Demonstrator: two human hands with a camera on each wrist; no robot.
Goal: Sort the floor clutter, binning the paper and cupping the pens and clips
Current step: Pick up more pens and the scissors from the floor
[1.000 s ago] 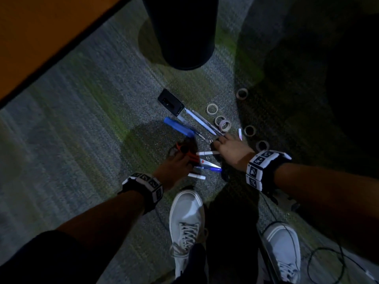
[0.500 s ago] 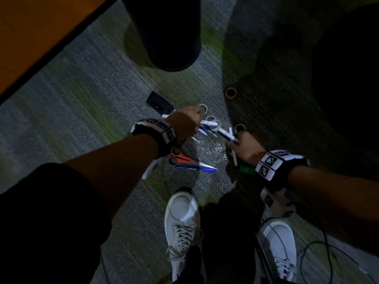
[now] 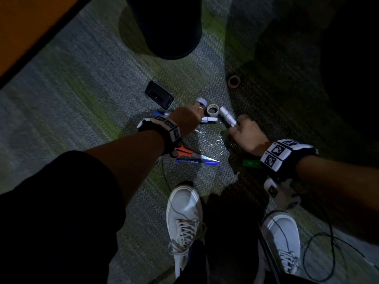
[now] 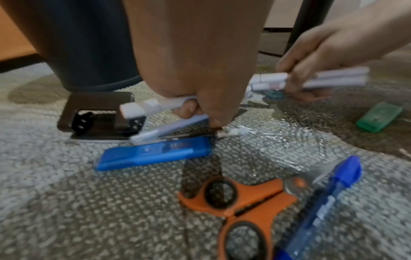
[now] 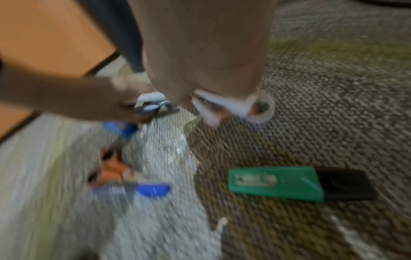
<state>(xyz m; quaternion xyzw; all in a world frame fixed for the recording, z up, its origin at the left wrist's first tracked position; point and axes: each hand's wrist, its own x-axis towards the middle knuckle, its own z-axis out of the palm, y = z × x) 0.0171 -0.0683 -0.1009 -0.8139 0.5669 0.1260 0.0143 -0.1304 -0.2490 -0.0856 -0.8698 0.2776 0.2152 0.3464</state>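
Observation:
On the carpet, my left hand curls round white markers beside the hole punch, and its fingertips pinch down onto more pens lying there. To its right, my right hand grips a bundle of white pens, held just above the floor. Shiny paper clips lie scattered between the two hands. A blue pen rests next to the orange scissors. A green highlighter lies below my right wrist. The black bin stands at the far side.
A dark hole punch and a blue flat case lie by my left hand. One tape roll sits between the hands, another ring farther off. White shoes and a black cable are near me.
My left hand moved from the scissors forward to the pens by the hole punch and took hold of markers. My right hand gathered white pens into a bundle and lifted them.

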